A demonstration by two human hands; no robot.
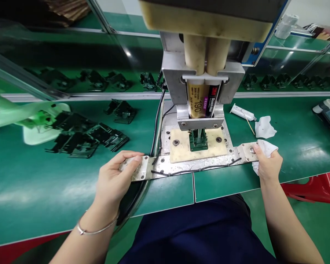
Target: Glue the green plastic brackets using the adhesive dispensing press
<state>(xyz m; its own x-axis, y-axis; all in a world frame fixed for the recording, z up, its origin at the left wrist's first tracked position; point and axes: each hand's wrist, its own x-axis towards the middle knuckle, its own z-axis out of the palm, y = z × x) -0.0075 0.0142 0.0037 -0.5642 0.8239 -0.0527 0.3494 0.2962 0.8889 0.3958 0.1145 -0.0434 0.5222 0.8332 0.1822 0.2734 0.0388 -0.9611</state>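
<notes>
The left hand (pixel 114 175) is clasped around the left metal end (pixel 143 168) of a plate; the right hand (pixel 271 165) grasps the right metal end (pixel 246 153), a white tissue (pixel 268 148) bunched against its fingers. Between the hands and slightly beyond, a green board (pixel 198 147) sits on a cream block (pixel 178 153) beneath a glue cartridge (pixel 199 99). Black parts (pixel 82 141) lie on the surface (pixel 299 146) left of and beyond the left hand; a white tube (pixel 242 112) lies beyond the right.

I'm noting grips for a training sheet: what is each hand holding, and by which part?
The left hand grips the metal bar by its left end; the right hand grips its right end, with a tissue against it.
</notes>
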